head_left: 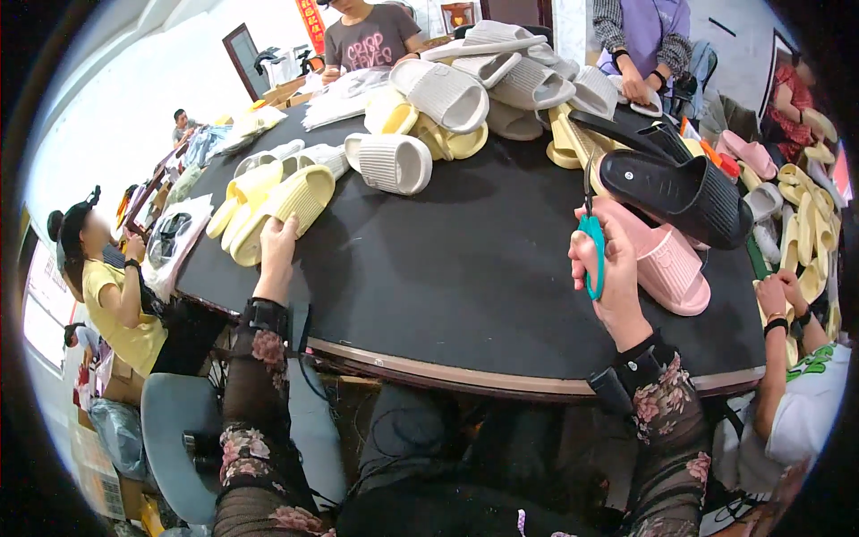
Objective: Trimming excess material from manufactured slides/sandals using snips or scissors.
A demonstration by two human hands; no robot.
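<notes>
My left hand (277,258) is closed on the near edge of a pale yellow slide slipper (288,204) at the left of the table. Another yellow slipper (240,199) lies against it on the far left side. My right hand (619,279) is closed round a pair of scissors (592,249) with teal handles, its dark blades pointing away from me. Just behind and right of that hand lies a pink slipper (667,267), with a black slipper (684,192) beyond it. A single light grey slipper (391,163) rests between my hands, farther back.
A heap of grey slippers (501,67) and several yellow ones covers the back of the black table (447,277). Clear plastic packages (183,237) lie at the left edge. Other people work around the table; a co-worker's hands (783,295) are close on the right.
</notes>
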